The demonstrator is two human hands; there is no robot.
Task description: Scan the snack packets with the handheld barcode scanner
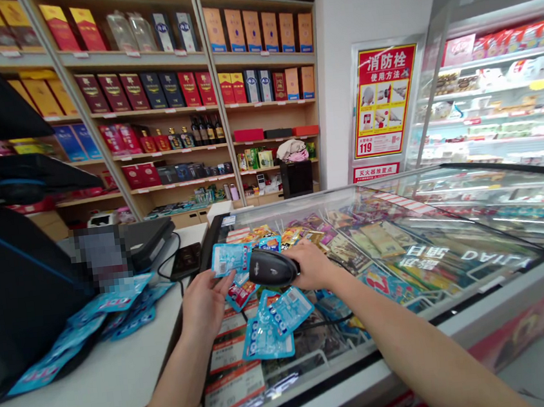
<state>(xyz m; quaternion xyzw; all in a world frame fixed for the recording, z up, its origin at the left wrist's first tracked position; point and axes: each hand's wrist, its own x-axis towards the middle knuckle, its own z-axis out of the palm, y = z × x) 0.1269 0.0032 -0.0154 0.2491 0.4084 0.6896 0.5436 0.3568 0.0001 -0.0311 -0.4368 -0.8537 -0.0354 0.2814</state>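
My left hand (209,301) pinches a light-blue snack packet (229,258) by its lower edge, above the glass lid of a chest freezer (358,376). In my right hand (313,265) is a black barcode scanner (273,268), its head turned left toward that packet and partly covering its right end. Several more blue packets (269,333) lie on the glass below the scanner. A red and blue packet (240,294) shows just under my left hand. The scanner's handle is mostly hidden inside my right fist.
Left of the freezer, a white counter (139,373) carries a pile of blue packets (81,333), a dark phone (188,259) and a black monitor (13,289). A black cable (330,321) crosses the glass. Shelves of boxed bottles (143,91) line the back wall; a lit refrigerated case (503,88) is at right.
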